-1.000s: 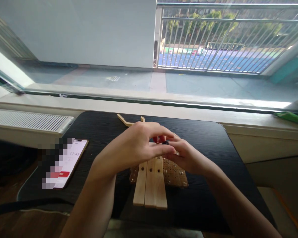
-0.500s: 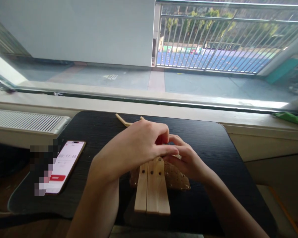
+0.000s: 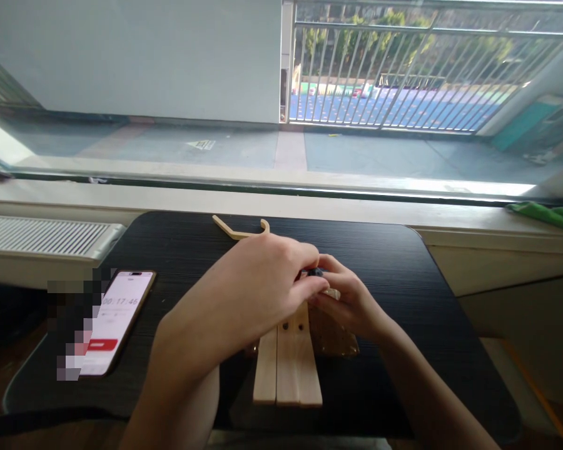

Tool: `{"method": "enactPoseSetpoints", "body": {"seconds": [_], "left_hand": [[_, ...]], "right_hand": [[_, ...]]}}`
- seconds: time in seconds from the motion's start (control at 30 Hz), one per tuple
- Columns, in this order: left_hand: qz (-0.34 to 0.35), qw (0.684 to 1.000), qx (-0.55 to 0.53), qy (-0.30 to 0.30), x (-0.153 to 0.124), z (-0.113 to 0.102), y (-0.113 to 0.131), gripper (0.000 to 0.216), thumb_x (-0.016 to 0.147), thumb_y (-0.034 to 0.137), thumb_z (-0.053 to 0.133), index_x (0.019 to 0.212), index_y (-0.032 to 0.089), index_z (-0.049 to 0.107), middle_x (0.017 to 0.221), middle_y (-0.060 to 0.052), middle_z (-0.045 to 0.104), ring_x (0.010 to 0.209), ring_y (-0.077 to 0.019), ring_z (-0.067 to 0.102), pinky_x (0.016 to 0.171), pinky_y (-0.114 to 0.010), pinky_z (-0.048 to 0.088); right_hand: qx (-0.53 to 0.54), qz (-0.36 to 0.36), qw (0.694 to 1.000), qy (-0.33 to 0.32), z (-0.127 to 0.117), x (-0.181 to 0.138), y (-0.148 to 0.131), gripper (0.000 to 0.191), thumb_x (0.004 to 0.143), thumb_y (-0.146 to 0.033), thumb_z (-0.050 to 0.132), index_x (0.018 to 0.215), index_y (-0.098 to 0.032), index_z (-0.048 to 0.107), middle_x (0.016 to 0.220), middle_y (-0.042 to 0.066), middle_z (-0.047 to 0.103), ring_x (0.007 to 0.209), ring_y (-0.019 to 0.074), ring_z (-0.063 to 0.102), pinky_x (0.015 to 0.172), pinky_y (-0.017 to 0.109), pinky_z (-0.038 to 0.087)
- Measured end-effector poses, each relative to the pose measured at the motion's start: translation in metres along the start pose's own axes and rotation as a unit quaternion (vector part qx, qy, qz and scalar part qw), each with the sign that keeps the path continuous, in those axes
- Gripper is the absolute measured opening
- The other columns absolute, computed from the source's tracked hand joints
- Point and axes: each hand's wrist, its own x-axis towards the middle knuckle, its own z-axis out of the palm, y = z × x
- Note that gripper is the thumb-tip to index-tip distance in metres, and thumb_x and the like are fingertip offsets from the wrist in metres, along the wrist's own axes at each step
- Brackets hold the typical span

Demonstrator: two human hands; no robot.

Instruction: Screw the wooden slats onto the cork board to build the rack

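Observation:
Both hands meet over the far end of three pale wooden slats (image 3: 287, 365) that lie side by side on the black table (image 3: 403, 300). My left hand (image 3: 258, 287) is curled, fingers pressed together over the slats' far end. My right hand (image 3: 347, 300) is closed too, pinching a small dark part (image 3: 315, 272) against the left fingertips. Under the slats and the right hand lies a brown speckled wooden plate (image 3: 335, 337), mostly hidden.
A curved wooden strip (image 3: 238, 230) lies at the table's far edge. A phone (image 3: 115, 319) with a lit screen rests on the left side. A white vent grille (image 3: 42, 234) runs along the sill at left; a green cloth (image 3: 548, 215) lies on the sill at right.
Both hands have stayed together over the slats' end. The left hand's fingers have curled down tighter over the slats. The view shifted slightly.

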Motion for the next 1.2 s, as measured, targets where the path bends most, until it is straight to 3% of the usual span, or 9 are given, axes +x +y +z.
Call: {"method": "enactPoseSetpoints", "body": {"seconds": [0.23,0.53,0.63,0.87,1.2], "left_hand": [[-0.026,1.0,0.013,-0.011,-0.002,-0.003,-0.001,0.025,0.09,0.037,0.059,0.078,0.019,0.071,0.072,-0.002,0.07,0.065,-0.0141,0.06,0.06,-0.025,0.041],[0.003,0.999,-0.042,-0.026,0.0,0.0,-0.002,0.023,0.093,0.03,0.054,0.099,0.025,0.076,0.093,-0.002,0.078,0.083,-0.0173,0.069,0.075,-0.027,0.049],[0.005,0.998,-0.054,-0.028,0.0,0.001,-0.002,0.025,0.093,0.03,0.054,0.1,0.026,0.077,0.091,-0.002,0.078,0.083,-0.0181,0.07,0.076,-0.027,0.05],[0.008,0.997,-0.067,-0.045,0.0,0.001,-0.003,0.025,0.093,0.029,0.053,0.096,0.028,0.077,0.089,-0.001,0.078,0.083,-0.0183,0.07,0.076,-0.026,0.051],[0.01,0.996,-0.07,-0.051,0.001,0.001,-0.004,0.026,0.094,0.03,0.052,0.093,0.026,0.077,0.083,-0.001,0.077,0.078,-0.0171,0.069,0.076,-0.026,0.05]], "right_hand": [[0.085,0.022,0.996,-0.03,-0.001,0.002,-0.003,0.021,0.096,-0.015,0.051,0.103,-0.022,0.07,0.129,0.01,0.053,0.121,0.0225,0.052,0.102,0.042,0.044],[0.15,0.046,0.986,-0.064,-0.004,0.004,0.005,0.019,0.097,-0.031,0.054,0.099,-0.02,0.07,0.129,0.009,0.054,0.12,0.0204,0.052,0.105,0.039,0.042],[0.171,0.045,0.981,-0.077,-0.005,0.004,0.007,0.023,0.098,-0.037,0.054,0.102,-0.021,0.069,0.127,0.008,0.056,0.118,0.0208,0.054,0.104,0.039,0.043],[0.177,0.049,0.979,-0.091,-0.006,0.004,0.009,0.023,0.097,-0.037,0.055,0.098,-0.02,0.07,0.106,0.006,0.06,0.115,0.0206,0.055,0.101,0.038,0.044],[0.145,0.048,0.984,-0.091,-0.005,0.003,0.012,0.029,0.099,-0.043,0.05,0.1,-0.02,0.068,0.123,0.007,0.058,0.118,0.0207,0.054,0.105,0.04,0.041]]}}
